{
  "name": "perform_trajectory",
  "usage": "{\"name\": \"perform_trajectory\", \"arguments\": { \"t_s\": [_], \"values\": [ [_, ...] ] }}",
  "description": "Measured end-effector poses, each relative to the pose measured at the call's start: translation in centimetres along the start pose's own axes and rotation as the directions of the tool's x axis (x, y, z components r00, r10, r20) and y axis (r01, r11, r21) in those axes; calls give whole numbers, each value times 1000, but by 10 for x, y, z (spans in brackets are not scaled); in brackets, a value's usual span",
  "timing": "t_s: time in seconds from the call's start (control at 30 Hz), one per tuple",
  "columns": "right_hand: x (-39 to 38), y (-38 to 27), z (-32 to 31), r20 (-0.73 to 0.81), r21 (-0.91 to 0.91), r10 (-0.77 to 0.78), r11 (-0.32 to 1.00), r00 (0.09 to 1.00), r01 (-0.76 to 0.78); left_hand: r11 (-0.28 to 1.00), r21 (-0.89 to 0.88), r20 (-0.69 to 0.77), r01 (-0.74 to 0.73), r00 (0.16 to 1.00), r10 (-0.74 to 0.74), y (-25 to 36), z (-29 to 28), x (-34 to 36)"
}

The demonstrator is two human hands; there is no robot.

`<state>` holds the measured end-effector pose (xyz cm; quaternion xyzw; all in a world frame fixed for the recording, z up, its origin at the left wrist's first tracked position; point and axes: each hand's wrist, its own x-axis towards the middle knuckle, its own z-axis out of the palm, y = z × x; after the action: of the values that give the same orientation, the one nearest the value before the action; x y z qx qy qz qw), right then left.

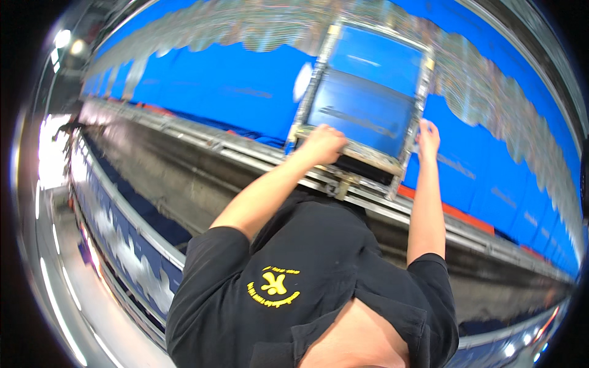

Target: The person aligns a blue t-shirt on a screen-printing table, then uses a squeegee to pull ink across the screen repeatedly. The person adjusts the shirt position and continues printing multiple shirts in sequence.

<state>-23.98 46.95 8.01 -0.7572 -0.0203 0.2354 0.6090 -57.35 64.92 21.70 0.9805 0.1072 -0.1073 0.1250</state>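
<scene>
A rectangular metal frame (pixel 368 110) with a glossy blue screen lies across the long table's blue surface. My left hand (pixel 325 145) is closed on the frame's near bar, toward its left corner. My right hand (pixel 428 138) is beside the frame's right rail, fingers curled; whether they grip the rail I cannot make out. A metal bracket (pixel 342 186) sits under the frame's near edge, at the table's rail.
Blue sheeting (pixel 215 86) runs to both sides, with streaked, patterned bands above it. A metal rail (pixel 227 144) follows the near edge. Behind me to the left runs another long structure (pixel 126 227) with a pale aisle beyond. Lights shine at the far left.
</scene>
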Motion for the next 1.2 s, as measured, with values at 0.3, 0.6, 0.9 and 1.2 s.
{"name": "perform_trajectory", "arguments": {
  "t_s": [0.3,0.6,0.9,1.2],
  "values": [
    [-56,-70,80,-180,-21,-407,912,895,411,970,-227,-211,-85,977,36,-61,-7,-67],
    [-164,-53,315,-113,46,-295,952,949,302,976,-216,-180,7,983,-47,-269,-41,-189],
    [-190,-36,442,-138,84,-216,970,966,229,986,-165,-114,-32,993,13,-382,-53,-249],
    [-201,-46,446,-94,86,-78,993,992,86,993,-75,-210,-90,975,72,-452,-103,-140]
  ]
}}
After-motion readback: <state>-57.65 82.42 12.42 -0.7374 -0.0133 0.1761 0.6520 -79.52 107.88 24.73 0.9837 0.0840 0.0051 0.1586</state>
